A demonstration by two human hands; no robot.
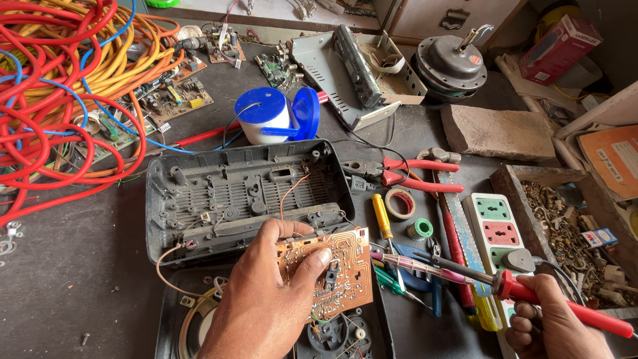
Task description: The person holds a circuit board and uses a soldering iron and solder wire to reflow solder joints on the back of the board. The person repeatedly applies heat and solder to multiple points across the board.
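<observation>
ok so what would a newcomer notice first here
Probably the red and orange cable tangle filling the far left of the bench. Then, front and centre, the left hand pressing a copper circuit board by the open grey casing, while the right hand holds a red soldering iron near it.

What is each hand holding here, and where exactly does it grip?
The left hand holds the brown circuit board by its left edge, thumb on top. The right hand grips the soldering iron by its red handle.
</observation>
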